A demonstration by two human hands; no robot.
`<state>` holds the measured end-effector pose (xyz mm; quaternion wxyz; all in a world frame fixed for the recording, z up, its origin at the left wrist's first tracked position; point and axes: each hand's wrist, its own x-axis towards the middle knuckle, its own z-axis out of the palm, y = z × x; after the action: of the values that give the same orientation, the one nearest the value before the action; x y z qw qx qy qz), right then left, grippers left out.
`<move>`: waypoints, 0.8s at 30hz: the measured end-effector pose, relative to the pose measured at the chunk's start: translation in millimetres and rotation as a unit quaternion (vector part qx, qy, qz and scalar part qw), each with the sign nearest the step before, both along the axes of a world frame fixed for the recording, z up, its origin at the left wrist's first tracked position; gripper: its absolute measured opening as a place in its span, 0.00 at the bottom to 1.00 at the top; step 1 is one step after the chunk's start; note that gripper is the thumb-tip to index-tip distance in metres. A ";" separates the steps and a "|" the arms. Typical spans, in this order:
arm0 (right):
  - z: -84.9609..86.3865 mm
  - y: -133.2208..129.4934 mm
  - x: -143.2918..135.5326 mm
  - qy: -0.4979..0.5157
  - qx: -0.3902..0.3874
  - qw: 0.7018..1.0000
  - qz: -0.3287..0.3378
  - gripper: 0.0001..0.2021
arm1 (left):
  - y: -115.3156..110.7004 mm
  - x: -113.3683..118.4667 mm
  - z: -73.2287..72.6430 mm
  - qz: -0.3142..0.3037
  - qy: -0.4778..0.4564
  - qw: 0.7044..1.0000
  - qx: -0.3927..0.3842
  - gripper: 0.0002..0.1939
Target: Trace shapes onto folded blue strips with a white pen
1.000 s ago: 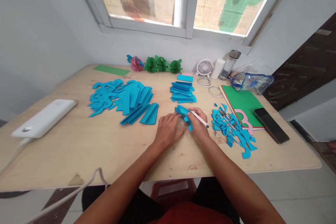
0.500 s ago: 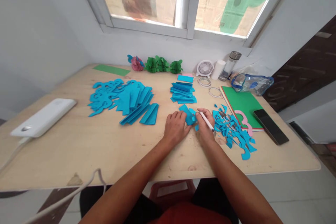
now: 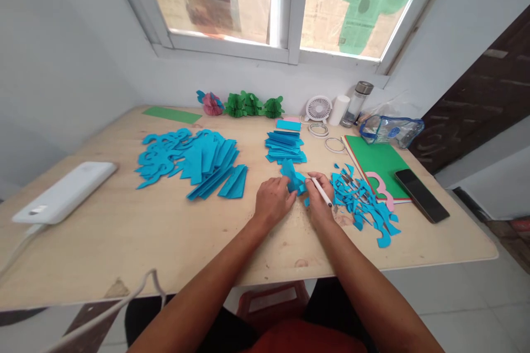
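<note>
Here, the left hand (image 3: 271, 200) pinched the near left side of a folded blue paper (image 3: 293, 177) between thumb and fingers, and the right hand (image 3: 321, 198) gripped its right side while also holding a white pen (image 3: 322, 192), dark tip slanting toward the person. The blue paper was between the 2 hands, above the tabletop (image 3: 186, 242) and just short of a stack of folded blue strips (image 3: 285, 146). Left of the hands lay a heap of curly blue cutouts (image 3: 159, 157), touching a pile of folded blue pieces (image 3: 211, 160). Right of them were blue scraps (image 3: 360, 198), near a green sheet (image 3: 375, 162), a pink cutout (image 3: 380, 190) and a phone (image 3: 421, 196). Along the wall stood 3 green paper ornaments (image 3: 251, 103), 1 pink and blue ornament (image 3: 212, 103), a small fan (image 3: 318, 108), a white cylinder (image 3: 339, 110) and a bottle (image 3: 356, 103). A white power bank (image 3: 64, 193) lay at the far left.
</note>
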<state>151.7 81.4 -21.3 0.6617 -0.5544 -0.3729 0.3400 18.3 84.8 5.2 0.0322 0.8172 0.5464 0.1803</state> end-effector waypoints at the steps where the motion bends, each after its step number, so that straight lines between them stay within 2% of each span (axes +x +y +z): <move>1: -0.4 0.2 -0.1 0.005 0.003 1.000 -0.004 0.15 | -0.4 1.1 0.7 0.002 0.002 1.000 0.001 0.09; 9: 2.0 -1.0 -0.7 0.022 0.014 1.000 -0.006 0.14 | 5.2 6.1 2.5 0.023 0.028 0.999 0.011 0.07; 13: 6.4 -3.2 -0.9 0.029 0.011 0.999 -0.011 0.15 | 0.1 -15.8 13.9 0.049 0.032 0.998 0.014 0.08; 17: 7.5 -4.4 -3.6 0.031 0.008 0.999 -0.016 0.15 | -26.0 -40.4 26.8 0.093 0.060 0.991 0.077 0.09; 19: 7.0 -4.6 -4.8 0.025 0.010 1.000 -0.013 0.14 | -44.0 -43.9 29.2 0.070 0.092 0.991 0.067 0.08; 21: 7.2 -5.2 -5.3 0.011 0.016 1.000 -0.008 0.14 | -59.6 -42.6 28.5 0.027 0.100 0.994 0.025 0.05; 24: 11.7 -8.6 -5.5 -0.027 0.029 0.999 0.003 0.12 | -68.3 -42.5 23.9 -0.025 0.039 0.998 -0.031 0.04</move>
<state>146.2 72.8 -9.7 0.6661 -0.5427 -0.4020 0.3164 -24.2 16.6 29.1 0.0408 0.8358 0.5317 0.1309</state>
